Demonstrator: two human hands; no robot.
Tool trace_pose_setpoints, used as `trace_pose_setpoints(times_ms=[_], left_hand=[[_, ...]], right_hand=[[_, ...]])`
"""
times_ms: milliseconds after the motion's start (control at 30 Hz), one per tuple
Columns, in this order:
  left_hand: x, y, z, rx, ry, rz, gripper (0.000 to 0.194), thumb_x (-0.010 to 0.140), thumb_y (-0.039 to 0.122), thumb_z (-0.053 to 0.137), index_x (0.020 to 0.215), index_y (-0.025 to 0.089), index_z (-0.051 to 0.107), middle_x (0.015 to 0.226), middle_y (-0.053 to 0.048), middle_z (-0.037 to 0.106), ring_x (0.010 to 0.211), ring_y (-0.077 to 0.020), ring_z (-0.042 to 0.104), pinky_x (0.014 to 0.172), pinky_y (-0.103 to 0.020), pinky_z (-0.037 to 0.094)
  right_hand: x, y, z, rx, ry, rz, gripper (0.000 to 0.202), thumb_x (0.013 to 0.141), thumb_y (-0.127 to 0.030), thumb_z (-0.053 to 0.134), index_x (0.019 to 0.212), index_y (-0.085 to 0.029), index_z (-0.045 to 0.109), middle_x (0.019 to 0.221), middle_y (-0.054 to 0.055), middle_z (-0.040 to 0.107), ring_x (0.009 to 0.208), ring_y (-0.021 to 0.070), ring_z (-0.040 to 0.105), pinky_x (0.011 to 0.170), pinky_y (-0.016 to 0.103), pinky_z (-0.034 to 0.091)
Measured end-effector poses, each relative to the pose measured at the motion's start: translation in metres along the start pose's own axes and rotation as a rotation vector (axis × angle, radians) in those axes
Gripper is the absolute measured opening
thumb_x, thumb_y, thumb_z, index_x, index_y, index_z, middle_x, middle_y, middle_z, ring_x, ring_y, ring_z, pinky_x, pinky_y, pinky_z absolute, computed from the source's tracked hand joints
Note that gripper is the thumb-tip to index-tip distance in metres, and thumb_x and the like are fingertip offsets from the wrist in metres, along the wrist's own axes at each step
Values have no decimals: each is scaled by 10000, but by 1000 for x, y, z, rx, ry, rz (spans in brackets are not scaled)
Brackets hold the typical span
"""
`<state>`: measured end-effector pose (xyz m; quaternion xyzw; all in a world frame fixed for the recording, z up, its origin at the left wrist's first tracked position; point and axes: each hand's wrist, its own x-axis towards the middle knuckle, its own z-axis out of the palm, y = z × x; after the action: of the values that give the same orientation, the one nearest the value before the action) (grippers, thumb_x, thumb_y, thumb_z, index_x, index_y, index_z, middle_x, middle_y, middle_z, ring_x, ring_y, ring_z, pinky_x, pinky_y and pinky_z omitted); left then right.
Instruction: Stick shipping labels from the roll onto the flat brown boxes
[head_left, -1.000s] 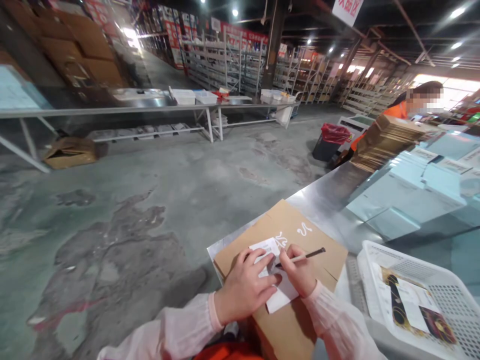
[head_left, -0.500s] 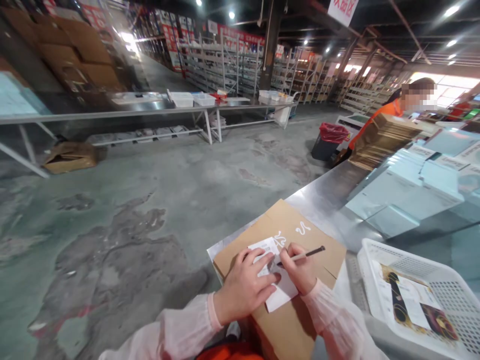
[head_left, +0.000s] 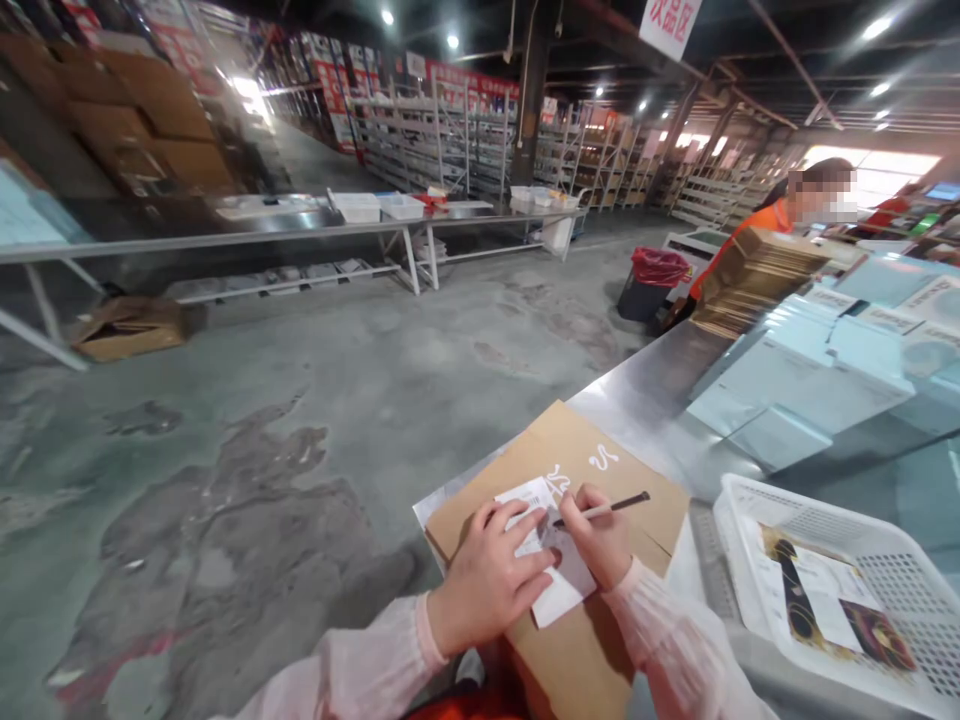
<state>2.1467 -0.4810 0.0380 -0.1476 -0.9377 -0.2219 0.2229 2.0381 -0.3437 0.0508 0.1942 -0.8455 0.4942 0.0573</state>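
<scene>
A white paper slip (head_left: 562, 598) with a printed patch at its upper end lies on a brown cardboard sheet (head_left: 637, 482). Spread over the slip's left side is my left hand (head_left: 491, 572), fingers apart and pressing it flat. My right hand (head_left: 606, 545) pinches a slim pen (head_left: 604, 510), dark at its back end, with the tip at the paper. Part of the slip is hidden beneath both hands. White squiggly marks (head_left: 602, 457) show on the cardboard above the slip.
On the metal table (head_left: 637, 390), a white plastic basket (head_left: 739, 560) with printed cards stands at right. Behind it are pale blue boxes (head_left: 795, 385) and stacked brown cardboard (head_left: 757, 280). A person in orange (head_left: 772, 218) is beyond, near a bin with a red bag (head_left: 651, 280).
The view has shifted slightly. Both hands keep nearly the same place on the slip, with the pen still in my right hand.
</scene>
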Motion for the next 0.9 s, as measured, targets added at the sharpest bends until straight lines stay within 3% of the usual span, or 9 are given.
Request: trace_pose_setpoints(times_ms=[667,900], left_hand=[[2,2,-5,14,-26,6,208,906,351,533,1052,324,679,1309,-32,585,1219,-276,437,979,-501,332],[2,1,-5,7,-23,13,209,897,343,553,1060,323,682,1308,-38,587,1214,-282,441,974,-504,330]], right_hand=[[2,0,-2,-25,1,35,323,692,-341,482,471,-253,263,421,-76,294,409,96,319,429,239,275],[1,1,0,-30,8,43,358,723,-388,494,473,-251,276,415,-79,292,404,95,315,425,239,286]])
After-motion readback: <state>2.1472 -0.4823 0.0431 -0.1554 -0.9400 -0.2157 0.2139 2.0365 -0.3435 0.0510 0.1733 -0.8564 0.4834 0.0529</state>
